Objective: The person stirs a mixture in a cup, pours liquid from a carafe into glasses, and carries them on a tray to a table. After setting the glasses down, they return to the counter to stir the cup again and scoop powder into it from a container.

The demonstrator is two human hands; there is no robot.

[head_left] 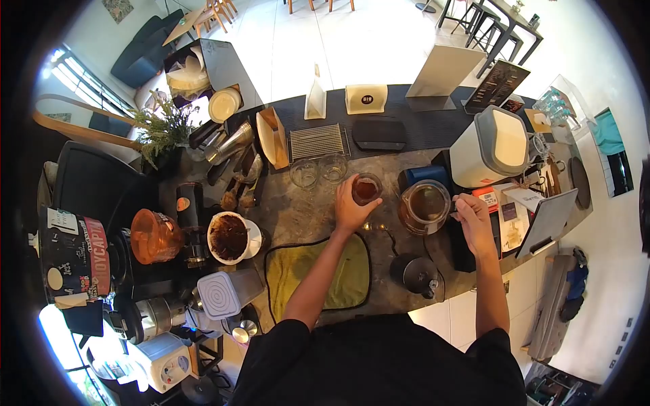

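Note:
My left hand is wrapped round a small glass with dark reddish-brown coffee in it. To the right, my right hand grips the handle of a glass coffee server, which also contains brown coffee. The server and the glass are side by side with a small gap between them. Two clear glasses, one of them the left glass and the other the right glass, stand beyond my left hand. Under my left forearm lies a green cloth with a dark border.
Left of the cloth stands a white dripper with wet coffee grounds. A black kettle sits near the counter's front edge, below the server. Farther back are a wire rack, a black tray and a grey-white bin.

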